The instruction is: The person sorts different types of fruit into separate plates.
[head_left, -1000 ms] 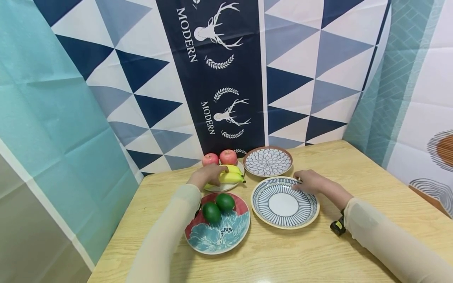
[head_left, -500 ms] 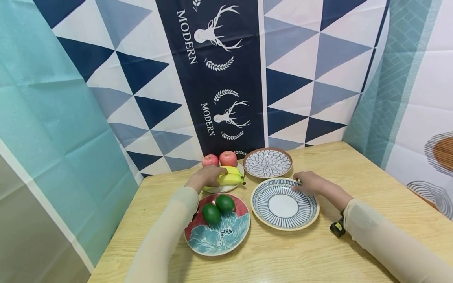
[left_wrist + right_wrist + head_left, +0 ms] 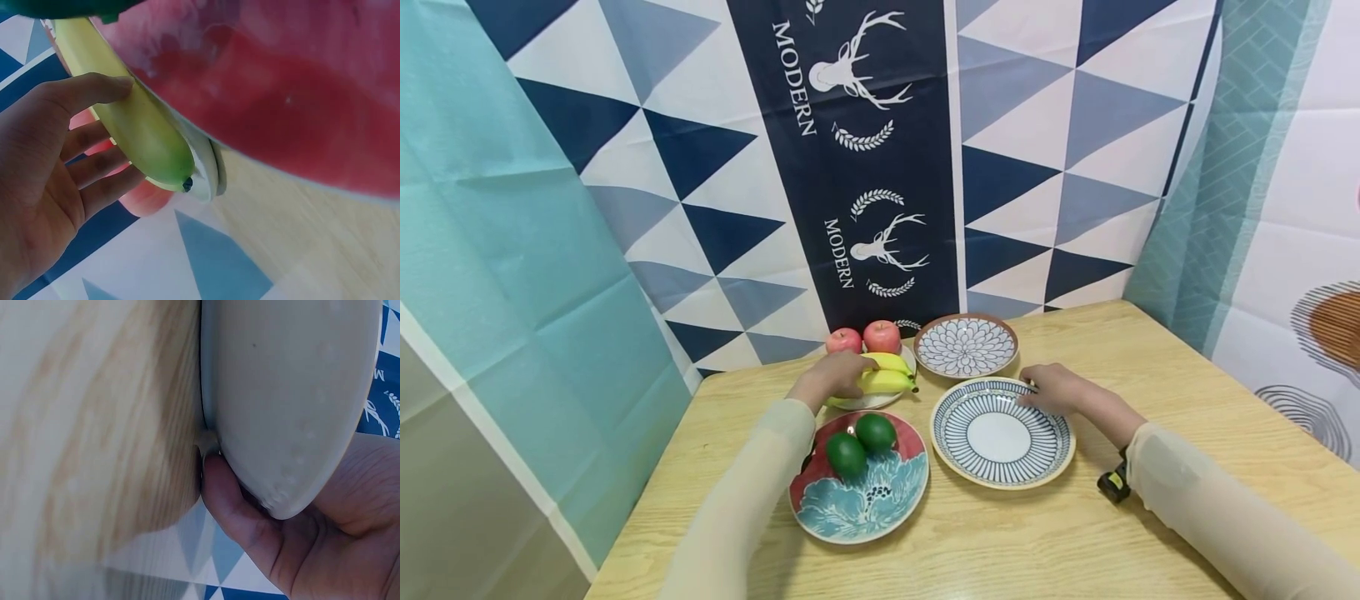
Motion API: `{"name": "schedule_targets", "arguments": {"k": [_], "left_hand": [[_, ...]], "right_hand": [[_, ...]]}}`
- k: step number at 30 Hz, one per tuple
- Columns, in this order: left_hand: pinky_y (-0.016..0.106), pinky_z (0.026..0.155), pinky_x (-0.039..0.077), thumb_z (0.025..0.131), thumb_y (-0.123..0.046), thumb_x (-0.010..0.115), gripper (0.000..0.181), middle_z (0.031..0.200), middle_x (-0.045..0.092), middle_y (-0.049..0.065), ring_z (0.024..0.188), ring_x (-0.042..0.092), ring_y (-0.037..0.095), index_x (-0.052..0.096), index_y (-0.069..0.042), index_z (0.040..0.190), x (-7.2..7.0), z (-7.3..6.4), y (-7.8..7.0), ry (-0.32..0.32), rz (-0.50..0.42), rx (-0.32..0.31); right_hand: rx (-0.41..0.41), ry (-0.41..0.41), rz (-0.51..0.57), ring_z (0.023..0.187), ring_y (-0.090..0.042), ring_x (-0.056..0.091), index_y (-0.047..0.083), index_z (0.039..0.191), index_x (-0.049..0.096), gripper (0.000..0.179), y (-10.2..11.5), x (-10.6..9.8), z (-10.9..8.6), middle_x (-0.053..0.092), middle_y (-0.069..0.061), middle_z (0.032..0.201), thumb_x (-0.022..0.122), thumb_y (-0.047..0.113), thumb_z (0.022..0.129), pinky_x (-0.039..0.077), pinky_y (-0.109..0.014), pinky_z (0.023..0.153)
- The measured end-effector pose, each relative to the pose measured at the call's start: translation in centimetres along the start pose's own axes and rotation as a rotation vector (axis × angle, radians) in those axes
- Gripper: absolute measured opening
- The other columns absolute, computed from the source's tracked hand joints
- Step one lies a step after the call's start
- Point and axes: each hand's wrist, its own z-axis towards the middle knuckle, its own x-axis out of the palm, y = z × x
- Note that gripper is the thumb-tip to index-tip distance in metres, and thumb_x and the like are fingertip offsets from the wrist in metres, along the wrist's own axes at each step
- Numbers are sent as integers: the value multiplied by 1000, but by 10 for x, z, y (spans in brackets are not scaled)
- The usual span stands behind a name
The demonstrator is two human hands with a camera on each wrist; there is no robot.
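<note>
My left hand [image 3: 831, 379] holds yellow bananas [image 3: 886, 381] on a small white plate [image 3: 880, 402] at the back. In the left wrist view the thumb lies on one side of a banana [image 3: 140, 128] and the fingers reach round the other. Two red apples [image 3: 882, 337] sit behind the bananas. My right hand [image 3: 1056, 387] grips the back right rim of a blue-and-white striped plate [image 3: 1000, 437] with nothing on it. The right wrist view shows a finger tucked under this plate's [image 3: 281, 394] pale underside; the plate's inner face is hidden there.
Nearest the left arm, a red plate with a blue flower [image 3: 865, 512] bears two dark green oval fruits [image 3: 846, 455]. A brown-rimmed petal-patterned plate [image 3: 967, 346] stands at the back. Patterned cloth [image 3: 887, 167] hangs behind the wooden table [image 3: 992, 546].
</note>
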Motion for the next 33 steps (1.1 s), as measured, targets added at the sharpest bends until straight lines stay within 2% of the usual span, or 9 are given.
{"name": "schedule_targets", "arguments": {"k": [8, 13, 18, 22, 29, 33], "left_hand": [[44, 115, 44, 93, -13, 78, 58, 141, 65, 8, 129, 59, 24, 61, -16, 149, -8, -4, 3, -8, 50, 35], [44, 114, 45, 92, -13, 77, 59, 140, 66, 8, 127, 59, 25, 61, -15, 149, -11, -7, 3, -19, 39, 52], [41, 112, 46, 92, -12, 75, 57, 139, 67, 7, 126, 61, 23, 61, -15, 148, -16, -8, -2, -50, 65, 103], [40, 111, 47, 93, -15, 76, 57, 137, 68, 5, 122, 62, 23, 61, -15, 148, -23, -6, -10, -55, 72, 140], [38, 101, 49, 93, -17, 80, 48, 117, 67, 1, 106, 58, 21, 66, -18, 139, -33, -4, -31, -71, 46, 208], [37, 98, 50, 92, -17, 79, 54, 119, 67, -3, 102, 58, 19, 65, -22, 144, -36, -5, -49, -65, 53, 236]], "right_hand": [[-8, 2, -6, 87, -25, 60, 5, 102, 64, 18, 1, -2, 2, 66, -8, 93, 72, 21, 102, 52, -43, 78], [-3, 3, -6, 88, -25, 61, 6, 102, 65, 17, 0, -1, 2, 66, -8, 94, 72, 21, 101, 52, -45, 79], [1, -4, 4, 92, -27, 62, 5, 105, 67, 16, 0, -2, 1, 68, -10, 96, 73, 19, 101, 52, -48, 83], [-4, -6, 6, 91, -27, 62, 3, 105, 67, 17, 1, -4, 0, 67, -10, 95, 73, 18, 100, 52, -48, 82], [-10, -6, -4, 91, -27, 62, 4, 104, 66, 16, 1, -4, 1, 67, -9, 95, 73, 19, 100, 52, -48, 82], [-1, 3, 4, 92, -28, 62, 5, 103, 66, 16, 1, -3, 0, 67, -10, 96, 73, 19, 100, 52, -49, 82]]}}
